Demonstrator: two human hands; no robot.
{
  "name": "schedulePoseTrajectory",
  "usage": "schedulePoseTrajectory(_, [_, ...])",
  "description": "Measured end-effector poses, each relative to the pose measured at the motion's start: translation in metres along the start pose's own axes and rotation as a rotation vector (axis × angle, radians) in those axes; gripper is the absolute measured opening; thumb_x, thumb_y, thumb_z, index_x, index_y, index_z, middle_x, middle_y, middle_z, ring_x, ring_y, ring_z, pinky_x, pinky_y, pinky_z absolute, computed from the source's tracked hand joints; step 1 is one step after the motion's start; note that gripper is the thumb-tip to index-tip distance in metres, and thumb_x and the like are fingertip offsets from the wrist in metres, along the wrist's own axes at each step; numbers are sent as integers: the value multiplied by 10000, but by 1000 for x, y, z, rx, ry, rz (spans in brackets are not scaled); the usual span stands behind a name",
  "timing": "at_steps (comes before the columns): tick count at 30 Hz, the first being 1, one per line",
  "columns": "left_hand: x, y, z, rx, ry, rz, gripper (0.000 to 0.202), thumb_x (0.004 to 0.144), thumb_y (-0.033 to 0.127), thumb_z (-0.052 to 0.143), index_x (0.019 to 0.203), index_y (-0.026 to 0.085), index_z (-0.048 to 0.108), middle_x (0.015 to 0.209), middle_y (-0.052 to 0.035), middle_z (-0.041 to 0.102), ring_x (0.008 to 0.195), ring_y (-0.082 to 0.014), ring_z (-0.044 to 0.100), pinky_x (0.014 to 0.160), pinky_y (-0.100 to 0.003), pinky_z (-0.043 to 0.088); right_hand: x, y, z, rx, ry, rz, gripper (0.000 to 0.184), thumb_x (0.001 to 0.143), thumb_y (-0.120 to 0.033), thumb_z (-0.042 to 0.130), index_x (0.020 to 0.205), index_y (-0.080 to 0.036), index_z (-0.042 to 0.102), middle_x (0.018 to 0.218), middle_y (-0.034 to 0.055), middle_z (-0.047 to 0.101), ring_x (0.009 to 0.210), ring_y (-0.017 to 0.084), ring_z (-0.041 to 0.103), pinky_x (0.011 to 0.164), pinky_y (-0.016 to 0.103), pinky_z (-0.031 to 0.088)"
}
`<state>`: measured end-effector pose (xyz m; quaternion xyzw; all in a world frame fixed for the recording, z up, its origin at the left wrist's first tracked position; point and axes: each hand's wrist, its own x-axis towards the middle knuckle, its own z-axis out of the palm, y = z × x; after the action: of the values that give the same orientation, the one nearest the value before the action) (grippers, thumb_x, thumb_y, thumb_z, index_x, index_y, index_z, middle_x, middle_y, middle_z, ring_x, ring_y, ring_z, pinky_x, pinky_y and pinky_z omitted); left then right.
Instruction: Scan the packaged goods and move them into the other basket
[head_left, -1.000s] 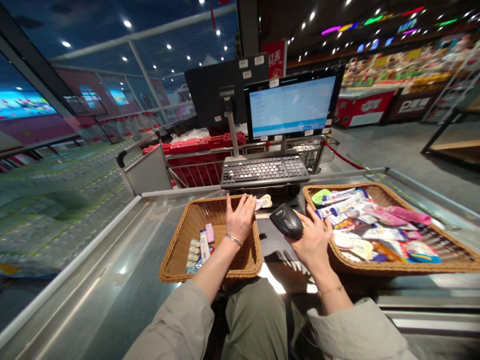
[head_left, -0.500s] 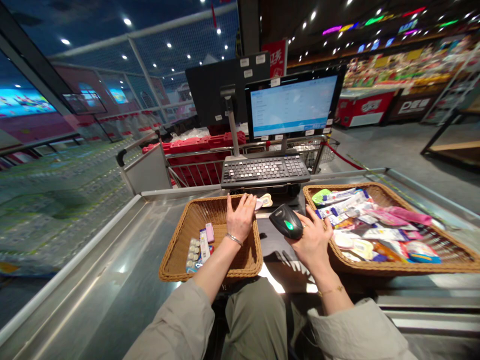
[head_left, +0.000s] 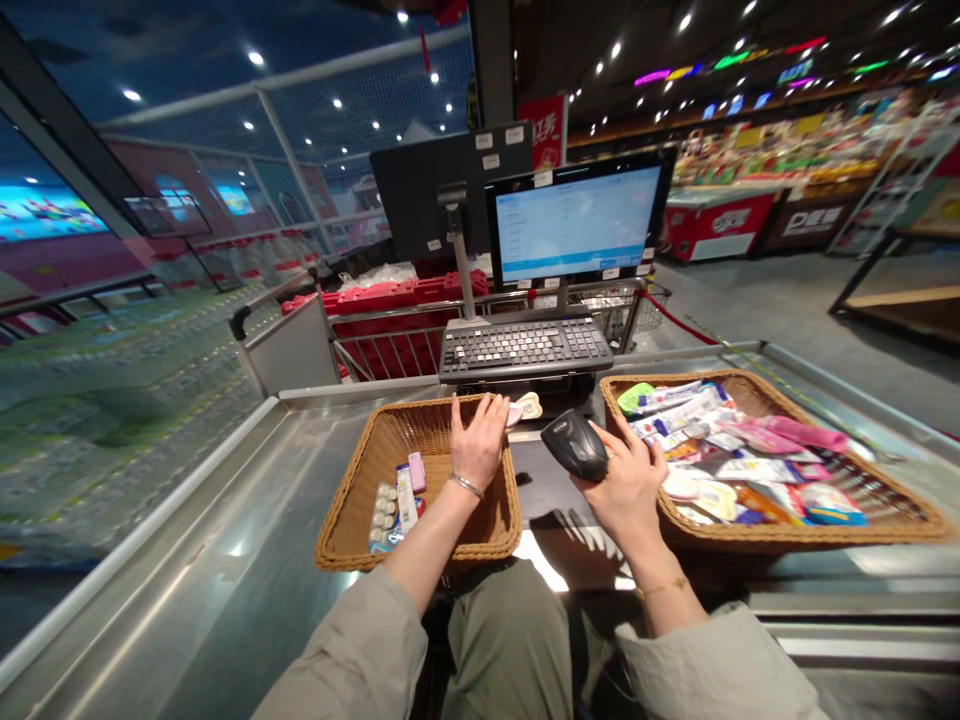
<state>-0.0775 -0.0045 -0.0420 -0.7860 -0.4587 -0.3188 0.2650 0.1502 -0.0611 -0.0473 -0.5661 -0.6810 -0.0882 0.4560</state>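
My left hand point(head_left: 478, 440) is above the right side of the smaller wicker basket point(head_left: 344, 505). Its fingers close on a small pale pink and cream item point(head_left: 528, 405) that sticks out past the basket's rim; its kind is unclear. In that basket lie a blister-like pack of round pale pieces point(head_left: 383, 510), a narrow white packet point(head_left: 406, 498) and a pink box-shaped item point(head_left: 416, 471). My right hand point(head_left: 624, 485) is wrapped round a black barcode scanner point(head_left: 574, 444), its head pointing left toward the pale item. The scanner's grip is mostly hidden by my fingers.
To the right, a larger wicker basket point(head_left: 919, 520) holds many small packaged goods. A keyboard point(head_left: 525, 345) and a lit monitor point(head_left: 574, 225) stand ahead, with a second screen's back point(head_left: 427, 235) beside them. The metal counter point(head_left: 255, 560) extends left; a cart with red crates point(head_left: 397, 295) stands behind.
The green light on the scanner has gone out. Both hands keep nearly the same positions, while the whole view has shifted slightly.
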Motion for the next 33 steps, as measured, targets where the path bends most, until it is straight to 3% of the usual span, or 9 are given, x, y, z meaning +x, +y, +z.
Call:
schedulePoseTrajectory(12, [14, 7, -11, 3, 13, 29, 466, 1047, 251, 423, 1507, 182, 447, 1414, -137, 605, 1364, -267, 535, 1261, -607, -42, 3, 0, -20, -35, 67, 64, 298, 822, -352, 587, 1069, -213, 677, 1220, 122, 719, 1357, 354, 483, 1136, 614, 206])
schedulePoseTrajectory(17, [25, 14, -13, -15, 15, 42, 464, 1053, 282, 425, 1507, 190, 446, 1416, -129, 605, 1374, -271, 524, 1261, -613, -43, 6, 4, -31, -54, 117, 78, 230, 832, -353, 599, 991, -205, 677, 1230, 119, 715, 1370, 356, 473, 1132, 612, 226])
schedulePoseTrajectory(23, [42, 30, -10, -28, 56, 73, 428, 1056, 287, 433, 1465, 179, 493, 1399, -112, 624, 1355, -264, 547, 1269, -590, -56, 9, 13, -47, -64, 160, 158, 340, 830, -371, 601, 1119, -200, 653, 1210, 131, 715, 1355, 372, 482, 1126, 640, 237])
schedulePoseTrajectory(29, [61, 52, -3, -72, 89, 100, 421, 1061, 323, 417, 1445, 178, 513, 1370, -118, 648, 1331, -261, 572, 1267, -577, -78, 11, 26, -63, -66, 239, 238, 371, 830, -427, 622, 1106, -183, 669, 1209, 177, 695, 1339, 375, 491, 1138, 628, 238])
schedulePoseTrajectory(33, [74, 70, 4, -111, 85, 132, 430, 1055, 338, 436, 1452, 186, 502, 1379, -119, 644, 1348, -253, 555, 1263, -582, -71, 11, 38, -73, -63, 304, 321, 487, 795, -471, 651, 1162, -151, 671, 1229, 189, 681, 1326, 366, 502, 1148, 607, 243])
